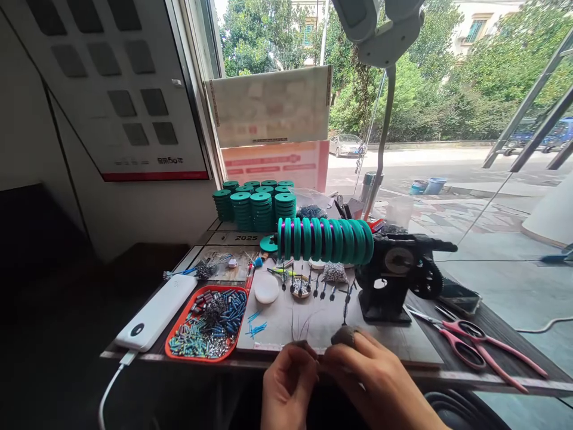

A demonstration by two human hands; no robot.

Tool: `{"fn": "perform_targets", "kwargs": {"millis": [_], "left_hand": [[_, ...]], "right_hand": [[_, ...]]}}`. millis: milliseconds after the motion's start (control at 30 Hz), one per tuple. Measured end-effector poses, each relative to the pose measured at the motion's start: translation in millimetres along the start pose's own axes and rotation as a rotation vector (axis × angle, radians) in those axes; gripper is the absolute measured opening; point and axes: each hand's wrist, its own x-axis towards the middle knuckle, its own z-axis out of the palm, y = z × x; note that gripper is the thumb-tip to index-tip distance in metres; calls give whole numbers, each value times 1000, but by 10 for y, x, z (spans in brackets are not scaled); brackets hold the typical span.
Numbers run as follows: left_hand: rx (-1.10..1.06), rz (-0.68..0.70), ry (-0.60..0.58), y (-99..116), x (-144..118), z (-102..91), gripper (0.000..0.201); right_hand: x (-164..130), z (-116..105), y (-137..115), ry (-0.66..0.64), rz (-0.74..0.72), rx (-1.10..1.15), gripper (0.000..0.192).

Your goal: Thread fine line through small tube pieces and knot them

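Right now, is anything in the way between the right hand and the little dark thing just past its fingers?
Nothing I can see. The little dark thing shows just beyond the right hand, with the pale board behind or under it. I can't tell whether they touch.

Two bare hands, one left (290, 382) and one right (376, 370), at the near edge. Just beyond them, about eight small dark hanging pieces (345, 309). At center, one black winder (380, 304) carrying roughly ten teal discs (336, 241). Far left, about eleven stacks of teal discs (261, 212). Nearer, on the left: one white power bank (168, 307), one red tray (206, 359), one white oval piece (267, 289). In the middle: one small bowl (301, 295), one bag of beads (335, 272). Right: overlapping pink-handled tools (514, 356), number unclear. Outside: one silver car (347, 145), two buckets (435, 186).
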Motion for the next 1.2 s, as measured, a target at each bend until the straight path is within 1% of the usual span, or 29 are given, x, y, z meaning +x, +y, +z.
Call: {"fn": "perform_targets", "kwargs": {"millis": [67,133,200,267,300,367,500,667,767,867,1000,1067,1133,1200], "left_hand": [[1,-6,-9,4,-13,0,24],[-22,-34,-33,24,-25,-8,24],[-50,-106,-110,67,-29,-21,27],[-86,-208,-195,127,-26,-27,30],[-107,-250,-223,157,-23,-25,32],[-146,-289,-233,204,-21,-12,33],[-200,-261,-210,211,-28,18,33],[-249,-263,-183,151,-38,-15,22],[-232,-224,-228,130,-26,-53,30],[-194,-186,-264,137,-10,-62,38],[-116,-166,-236,171,-17,-39,47],[-101,-160,-213,181,-31,-34,46],[-118,-160,-218,188,-40,-31,41],[-131,-160,-230,206,-37,-18,41]], "right_hand": [[-3,7,2,-19,11,-14,43],[-13,10,7,-40,34,-10,35],[-19,5,11,-83,52,13,25],[-15,-7,8,-147,58,51,20],[-10,-14,4,-172,55,70,19],[2,-29,-6,-200,47,100,18],[8,-41,-19,-199,59,161,18],[-20,-41,4,-197,135,289,16],[-9,-71,15,-235,177,356,12],[18,-108,14,-273,211,365,12],[38,-138,11,-299,243,373,13],[39,-146,12,-296,243,407,11],[37,-149,14,-288,235,444,10],[32,-146,15,-276,226,457,9]]}}
